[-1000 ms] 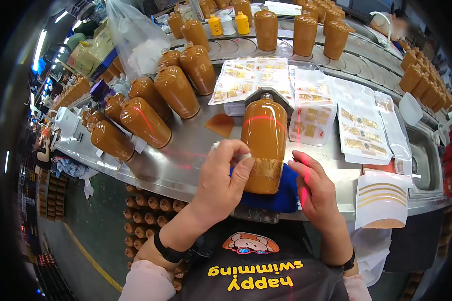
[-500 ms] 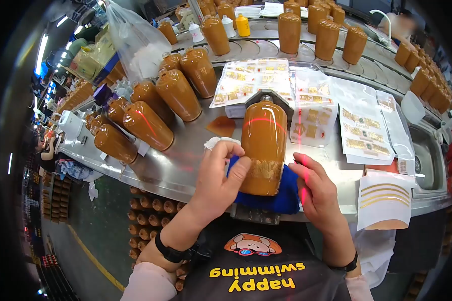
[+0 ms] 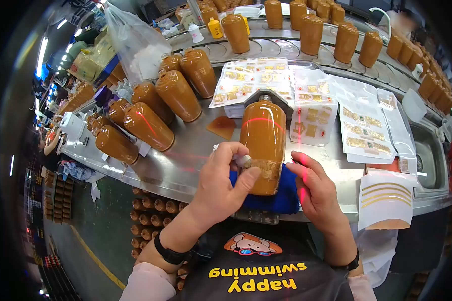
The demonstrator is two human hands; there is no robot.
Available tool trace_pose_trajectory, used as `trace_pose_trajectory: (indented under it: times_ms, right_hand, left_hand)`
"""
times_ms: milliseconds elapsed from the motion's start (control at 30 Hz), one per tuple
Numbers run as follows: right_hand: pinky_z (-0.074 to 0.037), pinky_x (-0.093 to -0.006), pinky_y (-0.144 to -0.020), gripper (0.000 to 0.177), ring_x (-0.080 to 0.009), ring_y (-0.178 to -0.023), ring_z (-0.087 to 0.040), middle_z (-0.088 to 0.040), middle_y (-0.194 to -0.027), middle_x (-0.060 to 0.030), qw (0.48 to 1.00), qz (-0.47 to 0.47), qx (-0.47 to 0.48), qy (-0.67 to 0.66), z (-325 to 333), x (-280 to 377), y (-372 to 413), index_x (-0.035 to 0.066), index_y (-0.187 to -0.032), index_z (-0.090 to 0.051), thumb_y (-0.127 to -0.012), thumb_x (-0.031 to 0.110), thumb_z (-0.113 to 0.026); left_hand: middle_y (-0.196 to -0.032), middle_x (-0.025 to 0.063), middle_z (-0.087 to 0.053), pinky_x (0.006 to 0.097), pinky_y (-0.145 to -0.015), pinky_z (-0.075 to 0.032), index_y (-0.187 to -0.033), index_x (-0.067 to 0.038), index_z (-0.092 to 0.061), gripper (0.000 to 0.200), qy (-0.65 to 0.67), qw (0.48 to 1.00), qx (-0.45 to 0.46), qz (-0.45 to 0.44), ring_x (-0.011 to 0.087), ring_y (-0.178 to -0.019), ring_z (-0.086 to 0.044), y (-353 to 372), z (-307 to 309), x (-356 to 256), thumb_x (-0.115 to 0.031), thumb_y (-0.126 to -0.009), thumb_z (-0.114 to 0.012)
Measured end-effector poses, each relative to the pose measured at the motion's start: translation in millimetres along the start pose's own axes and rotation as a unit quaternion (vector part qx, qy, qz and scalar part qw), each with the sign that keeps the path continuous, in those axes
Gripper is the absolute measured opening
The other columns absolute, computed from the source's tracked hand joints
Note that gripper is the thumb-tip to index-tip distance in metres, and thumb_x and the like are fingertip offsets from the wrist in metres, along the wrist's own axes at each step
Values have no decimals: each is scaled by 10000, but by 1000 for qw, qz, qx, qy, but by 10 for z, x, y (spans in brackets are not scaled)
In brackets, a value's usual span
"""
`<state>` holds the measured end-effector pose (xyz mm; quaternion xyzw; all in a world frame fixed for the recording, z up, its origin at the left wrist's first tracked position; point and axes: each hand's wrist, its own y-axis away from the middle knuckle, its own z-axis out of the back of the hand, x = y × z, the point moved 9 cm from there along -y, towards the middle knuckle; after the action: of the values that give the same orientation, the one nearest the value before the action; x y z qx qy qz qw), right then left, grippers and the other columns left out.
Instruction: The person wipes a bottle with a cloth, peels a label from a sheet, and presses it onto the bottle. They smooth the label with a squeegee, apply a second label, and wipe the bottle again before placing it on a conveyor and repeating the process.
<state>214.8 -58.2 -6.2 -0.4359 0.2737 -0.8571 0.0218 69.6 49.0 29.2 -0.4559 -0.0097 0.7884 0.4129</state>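
A yellow line crosses the dark green floor [image 3: 93, 210] under bright tube lights [image 3: 43, 56].

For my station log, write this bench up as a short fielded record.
Centre: brown bottle, neck at dark bracket, base over blue cloth
Left hand: pinches white wad by the bottle's gold band
Right hand: close beside the bottle; grip unclear
Left side: more brown bottles
Right side: printed sheets, sink
Behind: conveyor carrying bottles
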Motion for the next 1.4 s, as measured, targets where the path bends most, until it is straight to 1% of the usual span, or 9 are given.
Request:
trace_pose_trajectory:
  times_ms: [200, 300, 433, 633, 733, 933, 1033, 1233, 1400]
  right_hand:
    - [-512, -301, -826, 547, -300, -1019, -625, -524, -1315, -209, 999, 39, -5, 21, -33, 88, -17, 29, -1242, -600, -761, -208, -490]
    - [-471, -413, -971, 607, -401, -1174, -530, -488, -1328, -248, 998, 44, 19, 33, -94, 138, -35, 85, -1283, -597, -727, -160, -586]
    - [-458, -423, -982, 647, -402, -1177, -516, -452, -1361, -257, 995, 58, 43, 63, -160, 215, -40, 113, -1314, -587, -723, -148, -603]
    - [-445, -430, -992, 678, -401, -1150, -521, -433, -1387, -269, 989, 96, 43, 105, -208, 261, -42, 127, -1314, -594, -683, -120, -618]
    - [-446, -435, -989, 683, -403, -1151, -521, -431, -1390, -273, 988, 103, 46, 109, -221, 248, -37, 133, -1308, -601, -670, -110, -622]
    - [-447, -439, -987, 680, -407, -1153, -522, -435, -1384, -271, 988, 107, 41, 103, -212, 245, -46, 135, -1294, -614, -660, -111, -628]
    - [-447, -438, -989, 688, -409, -1150, -523, -439, -1376, -268, 989, 100, 35, 102, -222, 251, -39, 133, -1300, -608, -659, -117, -622]
    - [-453, -433, -980, 720, -410, -1129, -531, -456, -1350, -274, 994, 69, 28, 78, -195, 184, -21, 42, -1381, -493, -693, -156, -569]
    - [-451, -449, -977, 722, -429, -1120, -530, -476, -1331, -288, 994, 78, 7, 80, -183, 199, 1, -40, -1416, -393, -720, -167, -539]
  left_hand:
    - [-902, 48, -562, 231, -698, -447, -1101, -7, -508, 185, 92, 992, 24, 78, 74, -777, -515, 5, -64, 117, -63, -937, -573]
    - [-876, 51, -575, 228, -670, -451, -1116, -8, -501, 201, 95, 991, 24, 97, 65, -754, -532, 7, -60, 158, -62, -936, -575]
    - [-846, 49, -591, 239, -644, -461, -1122, -6, -502, 206, 24, 996, 9, 85, 74, -719, -552, 20, -29, 128, -64, -939, -577]
    - [-861, 79, -603, 272, -651, -480, -1134, 3, -512, 226, -15, 1000, -7, 17, 124, -714, -584, 28, -1, 71, -67, -934, -589]
    - [-978, 173, -613, 360, -649, -483, -1132, 6, -521, 276, -20, 1000, -19, -2, 286, -722, -612, 32, 8, 55, -30, -876, -620]
    - [-984, 173, -613, 374, -658, -478, -1122, 10, -523, 272, -8, 1000, -23, 4, 313, -755, -610, 49, -1, 95, -25, -871, -621]
    - [-941, 106, -597, 300, -662, -489, -1138, 2, -519, 234, -29, 999, -17, -9, 169, -734, -596, 53, 0, 82, -71, -929, -594]
    - [-942, 104, -607, 325, -771, -488, -1204, -13, -551, 345, -130, 988, -67, -52, 235, -927, -583, 100, 84, -15, -27, -866, -622]
    - [-1138, 100, -641, 469, -993, -363, -1303, -38, -580, 458, -284, 930, -16, -234, 312, -1154, -511, 285, -230, -456, -168, -868, -635]
